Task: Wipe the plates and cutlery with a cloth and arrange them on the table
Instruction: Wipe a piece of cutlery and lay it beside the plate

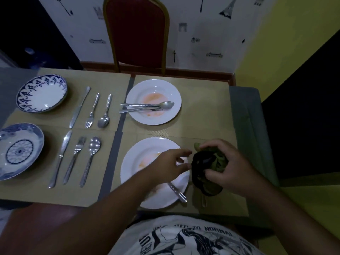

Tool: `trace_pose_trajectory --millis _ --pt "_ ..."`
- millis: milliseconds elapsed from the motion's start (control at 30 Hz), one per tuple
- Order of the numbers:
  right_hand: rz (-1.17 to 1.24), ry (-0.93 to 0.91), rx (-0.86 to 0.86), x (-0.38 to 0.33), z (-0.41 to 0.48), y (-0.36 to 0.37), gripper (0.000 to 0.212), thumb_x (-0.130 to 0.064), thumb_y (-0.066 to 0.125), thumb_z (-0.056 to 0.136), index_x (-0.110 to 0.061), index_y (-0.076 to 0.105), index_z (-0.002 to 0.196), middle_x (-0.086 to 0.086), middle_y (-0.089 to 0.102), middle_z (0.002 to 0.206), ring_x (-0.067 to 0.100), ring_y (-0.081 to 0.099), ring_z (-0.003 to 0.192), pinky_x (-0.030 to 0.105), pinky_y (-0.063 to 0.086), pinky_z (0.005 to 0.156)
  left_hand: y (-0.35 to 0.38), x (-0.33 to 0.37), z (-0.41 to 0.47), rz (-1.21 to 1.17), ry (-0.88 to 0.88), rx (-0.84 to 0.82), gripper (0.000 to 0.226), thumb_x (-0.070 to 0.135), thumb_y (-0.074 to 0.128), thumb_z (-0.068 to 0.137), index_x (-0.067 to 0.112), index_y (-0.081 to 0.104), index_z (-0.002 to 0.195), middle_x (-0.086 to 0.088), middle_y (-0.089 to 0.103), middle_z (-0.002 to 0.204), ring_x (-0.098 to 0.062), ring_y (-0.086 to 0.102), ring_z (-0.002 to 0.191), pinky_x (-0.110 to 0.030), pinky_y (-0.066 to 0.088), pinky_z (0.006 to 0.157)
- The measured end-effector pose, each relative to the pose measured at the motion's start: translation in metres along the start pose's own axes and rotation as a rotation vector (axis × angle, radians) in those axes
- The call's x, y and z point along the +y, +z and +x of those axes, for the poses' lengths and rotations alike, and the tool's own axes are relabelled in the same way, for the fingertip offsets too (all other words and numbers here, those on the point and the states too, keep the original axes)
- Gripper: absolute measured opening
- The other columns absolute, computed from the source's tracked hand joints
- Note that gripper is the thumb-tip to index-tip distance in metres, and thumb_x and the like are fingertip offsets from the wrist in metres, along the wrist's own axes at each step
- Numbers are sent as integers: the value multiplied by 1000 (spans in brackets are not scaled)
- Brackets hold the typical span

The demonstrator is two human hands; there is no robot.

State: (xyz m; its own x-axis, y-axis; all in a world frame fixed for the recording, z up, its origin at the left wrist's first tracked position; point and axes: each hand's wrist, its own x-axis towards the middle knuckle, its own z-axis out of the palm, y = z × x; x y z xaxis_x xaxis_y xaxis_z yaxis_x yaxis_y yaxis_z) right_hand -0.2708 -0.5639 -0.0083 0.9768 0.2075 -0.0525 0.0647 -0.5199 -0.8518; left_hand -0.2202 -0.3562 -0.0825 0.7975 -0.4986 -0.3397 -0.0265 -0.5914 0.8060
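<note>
The right grip [228,168] clutched the bunched cloth [211,162] just right of the near stained plate [132,170] on the worktop [244,115]. The left grip [169,162] hung slack over that plate, holding nothing, fingertips [184,153] beside the cloth.

Dim, bluish, soft-focus view; wide-angle bending at edges.

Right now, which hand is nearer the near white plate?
Left. The left hand is over the near white plate; the right hand grips the cloth just off its right rim.
</note>
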Motion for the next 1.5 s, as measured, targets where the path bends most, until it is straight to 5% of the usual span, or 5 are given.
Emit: trace_pose_trajectory --millis 367,633,900,1233,1500 --pt "-53 -25 -37 -29 22 52 54 -22 72 65 -42 58 113 -21 56 120 9 54 118 36 49 95 -41 -41 -28 31 -5 -85 15 26 68 91 17 76 100 -1 73 92 -18 65 84 -42 54 83" --pt "-324 78 -135 -31 34 78 63 -36 71 68 -47 53 128 -26 47 114 1 41 116 23 39 99 -79 -50 -55 -187 -73 20 11 20 74 88 13 80 95 6 73 76 -1 64 64 -16 48 59" --pt "-442 109 -165 -50 38 110 54 -31 73 75 -48 59 124 -8 46 110 12 41 115 -9 -15 79 -87 -39 -65 -389 -149 34 9 19 75 88 15 79 95 5 73 74 -2 64 68 -10 47 58" --pt "-436 191 -227 -62 38 119 47 -28 75 78 -43 62 120 -3 47 114 13 45 117 -4 -10 77 -89 -42 -80 -432 -76 98 14 7 80 81 18 76 89 -6 78 84 -18 75 82 -30 60 82" --pt "-420 196 -142 -39 31 118 30 -27 78 69 -44 69 93 -10 46 108 8 48 110 -1 -11 96 -86 -49 -82 -449 -177 189 9 12 79 82 17 76 90 -3 77 78 -9 70 68 -15 49 59"
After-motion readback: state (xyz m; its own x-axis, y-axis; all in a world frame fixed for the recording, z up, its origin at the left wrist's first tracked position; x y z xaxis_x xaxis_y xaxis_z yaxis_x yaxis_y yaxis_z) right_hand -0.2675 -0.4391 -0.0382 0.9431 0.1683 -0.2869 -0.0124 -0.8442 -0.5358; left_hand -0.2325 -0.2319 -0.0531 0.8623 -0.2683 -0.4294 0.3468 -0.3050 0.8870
